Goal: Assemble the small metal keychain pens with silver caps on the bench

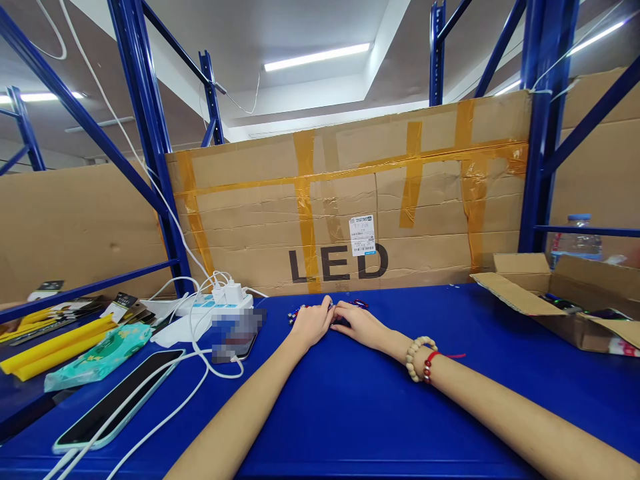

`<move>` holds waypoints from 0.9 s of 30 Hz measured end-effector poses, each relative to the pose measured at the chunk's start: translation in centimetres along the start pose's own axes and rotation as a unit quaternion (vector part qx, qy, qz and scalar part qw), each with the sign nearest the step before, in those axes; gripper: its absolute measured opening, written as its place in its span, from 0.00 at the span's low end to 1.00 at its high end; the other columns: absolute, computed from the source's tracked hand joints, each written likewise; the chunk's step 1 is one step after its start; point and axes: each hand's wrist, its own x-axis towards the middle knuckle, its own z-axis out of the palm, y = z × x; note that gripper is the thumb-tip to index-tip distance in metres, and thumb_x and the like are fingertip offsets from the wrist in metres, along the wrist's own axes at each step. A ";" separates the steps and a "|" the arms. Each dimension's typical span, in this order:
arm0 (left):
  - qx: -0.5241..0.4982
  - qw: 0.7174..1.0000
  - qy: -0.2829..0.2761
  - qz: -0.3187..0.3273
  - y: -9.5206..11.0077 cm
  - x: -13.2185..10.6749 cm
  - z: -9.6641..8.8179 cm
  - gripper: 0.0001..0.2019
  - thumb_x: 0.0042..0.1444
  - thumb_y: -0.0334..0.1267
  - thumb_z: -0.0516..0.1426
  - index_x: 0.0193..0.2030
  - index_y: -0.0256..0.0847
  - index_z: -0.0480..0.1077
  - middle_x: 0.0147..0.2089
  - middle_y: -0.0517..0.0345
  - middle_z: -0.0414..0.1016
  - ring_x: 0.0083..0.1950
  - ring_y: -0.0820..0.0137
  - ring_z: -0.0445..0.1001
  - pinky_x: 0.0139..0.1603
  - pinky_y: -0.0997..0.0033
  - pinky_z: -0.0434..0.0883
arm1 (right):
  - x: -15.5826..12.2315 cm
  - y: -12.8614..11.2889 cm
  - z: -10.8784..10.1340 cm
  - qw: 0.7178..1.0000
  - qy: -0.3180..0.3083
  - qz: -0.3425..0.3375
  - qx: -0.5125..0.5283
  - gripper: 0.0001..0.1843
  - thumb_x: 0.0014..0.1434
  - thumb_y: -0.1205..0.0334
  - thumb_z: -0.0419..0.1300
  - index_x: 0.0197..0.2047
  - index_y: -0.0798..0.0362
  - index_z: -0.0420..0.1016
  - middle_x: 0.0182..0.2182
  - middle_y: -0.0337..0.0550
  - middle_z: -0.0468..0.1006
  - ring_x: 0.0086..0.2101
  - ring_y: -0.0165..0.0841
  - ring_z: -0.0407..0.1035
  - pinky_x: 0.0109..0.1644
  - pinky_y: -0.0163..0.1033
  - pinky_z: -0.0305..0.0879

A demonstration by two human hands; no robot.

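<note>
My left hand (311, 325) and my right hand (361, 325) meet at the fingertips above the blue tabletop, near its far side. Both are closed, with the fingers curled around something small that I cannot make out. Several small shiny pieces (293, 316), some silvery, lie just left of my left hand. Behind my right hand are more small red and dark pieces (360, 304). A beaded bracelet (413, 359) and a red cord bracelet (428, 368) circle my right wrist.
A power strip (200, 305) with white cables and two phones, one (120, 399) near the front, occupies the left. Yellow tubes (60, 350) lie beyond. An open cardboard box (565, 333) stands right. A taped cardboard wall (250, 227) closes the back between blue posts (537, 167).
</note>
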 end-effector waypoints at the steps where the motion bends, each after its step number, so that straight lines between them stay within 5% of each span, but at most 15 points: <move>1: -0.001 1.000 -0.002 -0.001 0.0 0.0 0.0 0.17 0.62 0.41 0.35 0.50 0.37 0.54 0.36 0.47 0.75 0.38 0.60 0.74 0.38 0.64 0.67 | 0.0 0.0 0.0 1.000 0.002 -0.001 0.000 0.04 0.57 0.64 0.56 0.35 0.54 0.69 0.36 0.43 0.69 0.36 0.32 0.66 0.42 0.38 0.65; 27: 0.003 1.000 -0.007 -0.005 0.0 0.0 0.1 0.16 0.62 0.42 0.35 0.51 0.38 0.54 0.36 0.49 0.75 0.38 0.63 0.74 0.39 0.66 0.66 | 0.0 -0.1 -0.1 1.000 -0.004 0.005 0.002 0.03 0.57 0.65 0.56 0.34 0.54 0.69 0.36 0.42 0.69 0.36 0.32 0.66 0.42 0.37 0.65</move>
